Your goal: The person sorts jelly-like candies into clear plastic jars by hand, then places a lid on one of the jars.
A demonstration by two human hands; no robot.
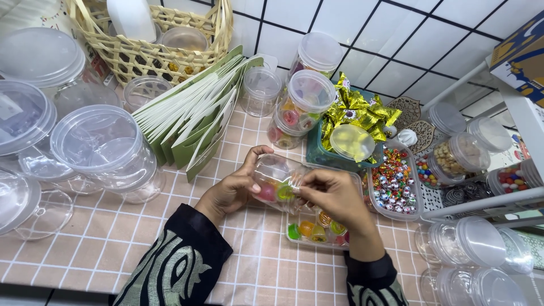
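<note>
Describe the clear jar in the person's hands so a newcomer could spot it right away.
Start at the pink checked tablecloth and go to its middle, where the left hand and right hand meet. The small clear jar lies on its side between them, above a tray of jelly cups. Unlike the other jars, it is tipped over and held.

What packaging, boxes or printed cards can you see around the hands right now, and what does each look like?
Folded cards: fanned stack left of centre, green and white.
Wrapped sweets: shiny gold wrappers, heaped in a teal tub behind the hands.
Printed box: top right on the white shelf, blue and orange.
</note>
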